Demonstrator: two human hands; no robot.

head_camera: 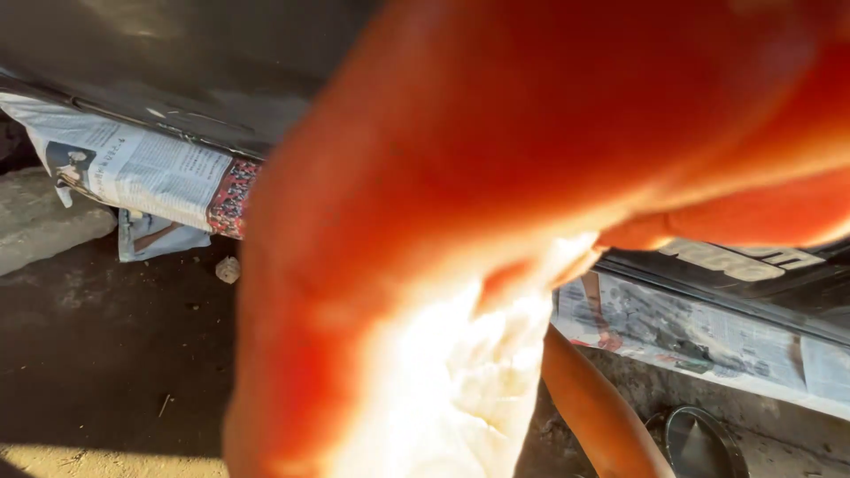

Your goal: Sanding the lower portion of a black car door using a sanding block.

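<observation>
Arm (425, 177), blurred and close to the lens, fills the centre, with the hand (735, 221) at 3 o'clock. Its side and grip cannot be told. A second forearm (593, 416) at 5 o'clock rises to a pale cloth (460, 389) at 6 o'clock; whether it is held is unclear. Newspaper (142, 168) at 10 o'clock masks the dark panel (177, 62). Judged: cloth work at the panel is in hand. Any next move calls for keeping the paper undisturbed.
</observation>
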